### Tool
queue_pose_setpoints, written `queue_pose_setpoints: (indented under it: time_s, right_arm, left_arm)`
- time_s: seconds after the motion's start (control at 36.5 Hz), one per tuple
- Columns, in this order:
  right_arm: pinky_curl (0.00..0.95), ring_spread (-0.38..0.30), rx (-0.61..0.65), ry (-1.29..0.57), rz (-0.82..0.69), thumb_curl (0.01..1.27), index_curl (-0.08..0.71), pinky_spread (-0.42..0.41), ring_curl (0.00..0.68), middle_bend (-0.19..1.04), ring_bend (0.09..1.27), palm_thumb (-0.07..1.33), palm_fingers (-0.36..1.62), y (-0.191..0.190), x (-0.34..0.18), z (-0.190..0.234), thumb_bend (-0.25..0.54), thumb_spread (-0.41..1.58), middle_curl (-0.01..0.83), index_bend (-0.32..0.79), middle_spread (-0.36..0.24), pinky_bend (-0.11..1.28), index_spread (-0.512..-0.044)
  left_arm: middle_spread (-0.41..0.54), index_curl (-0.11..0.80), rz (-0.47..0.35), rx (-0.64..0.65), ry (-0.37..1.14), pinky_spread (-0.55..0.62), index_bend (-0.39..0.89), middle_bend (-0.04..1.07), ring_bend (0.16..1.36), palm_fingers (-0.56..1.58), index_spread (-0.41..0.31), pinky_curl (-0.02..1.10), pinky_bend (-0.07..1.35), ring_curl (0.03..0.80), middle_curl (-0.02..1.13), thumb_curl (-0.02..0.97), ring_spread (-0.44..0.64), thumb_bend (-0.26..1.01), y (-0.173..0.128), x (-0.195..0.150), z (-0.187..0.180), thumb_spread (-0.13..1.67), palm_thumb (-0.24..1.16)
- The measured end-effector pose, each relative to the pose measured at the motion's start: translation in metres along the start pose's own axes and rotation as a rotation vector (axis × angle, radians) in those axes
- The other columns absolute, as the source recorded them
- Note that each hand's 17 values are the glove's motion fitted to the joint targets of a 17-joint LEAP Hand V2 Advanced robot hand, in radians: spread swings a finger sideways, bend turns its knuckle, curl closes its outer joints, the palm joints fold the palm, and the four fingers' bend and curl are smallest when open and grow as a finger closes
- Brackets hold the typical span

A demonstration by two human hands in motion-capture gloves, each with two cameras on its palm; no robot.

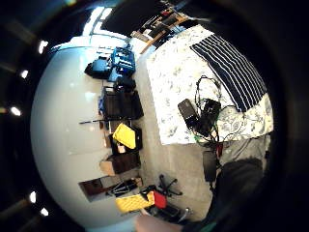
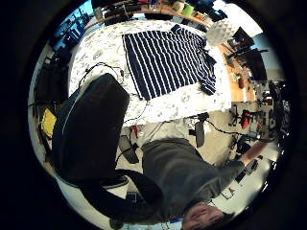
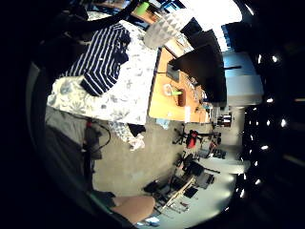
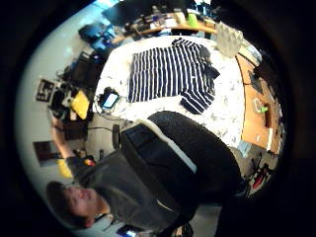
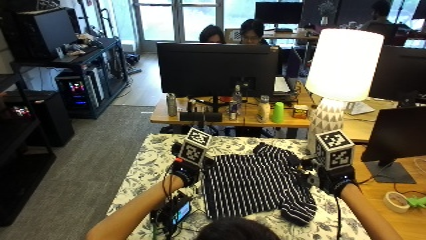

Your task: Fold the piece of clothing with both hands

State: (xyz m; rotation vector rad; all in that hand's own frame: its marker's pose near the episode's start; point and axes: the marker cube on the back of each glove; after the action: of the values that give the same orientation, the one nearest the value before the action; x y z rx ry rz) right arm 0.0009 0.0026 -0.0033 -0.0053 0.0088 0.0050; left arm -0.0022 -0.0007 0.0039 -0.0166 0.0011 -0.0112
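Your left hand [image 5: 185, 171] is raised beside the left edge of the dark, white-striped shirt [image 5: 256, 182], and your right hand [image 5: 335, 178] is raised beside its right edge; neither has hold of the cloth, and I cannot tell how far the fingers of either are open. The shirt lies spread flat on the worktop [image 5: 148, 172], which wears a flower-print cloth, with one sleeve [image 5: 296, 205] lying toward your right forearm. A small device with a lit screen [image 5: 178, 212] sits near the worktop's front edge under your left forearm, and a white lamp [image 5: 338, 80] stands just past the far right corner.
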Motion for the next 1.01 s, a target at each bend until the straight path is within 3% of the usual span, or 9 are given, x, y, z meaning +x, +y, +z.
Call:
queue_pose_setpoints:
  time_s: [0.03, 0.16, 0.41, 0.6, 0.85, 1.01]
  right_arm:
    - [0.112, 0.003, -0.001, 0.001, 0.001, 0.03, 0.010, 0.060, 0.104, 0.21, 0.48, 0.15, 0.63, 0.001, 0.000, -0.001, 0.086, 0.42, 0.057, 0.06, -0.010, 0.49, -0.169]
    - [0.218, 0.005, -0.001, 0.001, 0.011, 0.05, 0.071, 0.091, 0.215, 0.22, 0.55, 0.16, 0.56, 0.006, 0.005, -0.006, 0.072, 0.71, 0.129, 0.07, -0.015, 0.56, -0.254]
    - [0.272, 0.004, 0.016, -0.041, 0.038, 0.08, 0.109, 0.111, 0.272, 0.24, 0.57, 0.15, 0.54, 0.009, 0.015, -0.017, 0.026, 0.97, 0.211, 0.10, -0.022, 0.57, -0.313]
    - [0.304, 0.003, -0.031, -0.024, 0.063, 0.11, 0.107, 0.110, 0.300, 0.24, 0.60, 0.17, 0.50, 0.006, 0.017, -0.007, -0.001, 1.06, 0.253, 0.04, -0.022, 0.61, -0.330]
    - [0.330, 0.002, -0.094, -0.036, 0.055, 0.14, 0.094, 0.108, 0.327, 0.24, 0.63, 0.17, 0.45, 0.001, 0.014, 0.016, -0.016, 1.11, 0.294, 0.06, -0.021, 0.66, -0.342]
    - [0.335, 0.002, -0.151, -0.020, 0.042, 0.16, 0.103, 0.114, 0.331, 0.26, 0.62, 0.20, 0.46, -0.005, 0.007, 0.033, -0.004, 1.13, 0.318, 0.09, -0.020, 0.65, -0.341]
  left_arm:
    - [0.158, -0.017, -0.002, -0.003, 0.001, 0.20, -0.02, 0.09, 0.47, 0.14, 0.051, 0.10, 0.47, 0.085, 0.00, 0.006, 0.19, 0.07, 0.000, 0.000, 0.001, 0.43, 0.11]
    - [0.249, -0.002, -0.005, -0.026, 0.006, 0.31, 0.03, 0.15, 0.62, 0.04, 0.083, 0.18, 0.58, 0.165, 0.04, 0.023, 0.30, 0.08, 0.003, -0.001, 0.005, 0.77, 0.13]
    - [0.321, 0.021, -0.002, -0.010, 0.010, 0.39, 0.08, 0.19, 0.72, -0.04, 0.105, 0.25, 0.67, 0.217, 0.10, 0.057, 0.39, 0.07, -0.003, 0.004, 0.004, 1.09, 0.13]
    - [0.342, 0.042, 0.017, 0.005, 0.005, 0.41, 0.09, 0.20, 0.75, -0.06, 0.115, 0.27, 0.68, 0.233, 0.14, 0.084, 0.42, 0.05, -0.006, 0.010, 0.003, 1.20, 0.14]
    - [0.345, 0.056, 0.084, 0.032, 0.068, 0.42, 0.08, 0.20, 0.77, -0.07, 0.124, 0.29, 0.69, 0.244, 0.19, 0.113, 0.42, 0.02, -0.021, 0.025, 0.015, 1.25, 0.14]
    - [0.346, 0.056, 0.174, 0.043, 0.189, 0.43, 0.07, 0.20, 0.78, -0.09, 0.132, 0.29, 0.68, 0.251, 0.21, 0.117, 0.43, -0.05, -0.041, 0.047, 0.053, 1.11, -0.01]
